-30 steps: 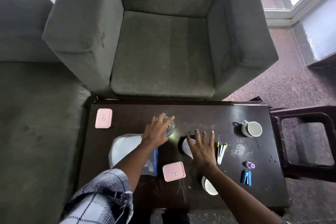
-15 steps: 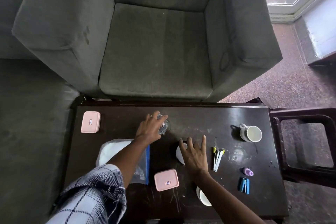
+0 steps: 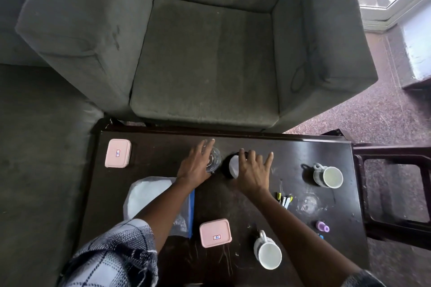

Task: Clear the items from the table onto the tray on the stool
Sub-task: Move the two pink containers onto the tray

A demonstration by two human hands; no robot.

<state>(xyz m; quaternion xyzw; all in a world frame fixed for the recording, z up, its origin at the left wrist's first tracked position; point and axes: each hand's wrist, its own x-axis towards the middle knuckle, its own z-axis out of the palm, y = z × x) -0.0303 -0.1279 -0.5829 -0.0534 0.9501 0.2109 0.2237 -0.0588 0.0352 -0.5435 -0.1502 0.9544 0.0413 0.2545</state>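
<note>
Toward the far edge of the counter [image 3: 163, 147], near its twelve o'clock, stood the clear glass [image 3: 215, 158] and, just beside it at three o'clock, a dark-rimmed white cup [image 3: 233, 165] — the two things I judged I was about to lift. My left hand [image 3: 194, 166] lay over the glass, its fingers [image 3: 206, 149] stretched long across the near-left side of the rim, so the glass sat at about two o'clock from my palm. Whether the thumb had closed beneath, I cannot tell. My right hand [image 3: 253, 173] was over the cup, fingers [image 3: 268, 158] spread wide and gripping nothing, the cup showing at ten o'clock from the palm. To do it well I would have curled round each wall low down before lifting — glass is slippery, and the two stood close enough to knock. The stool [image 3: 391, 154] stood off the counter's three o'clock end; its tray I could not see.
</note>
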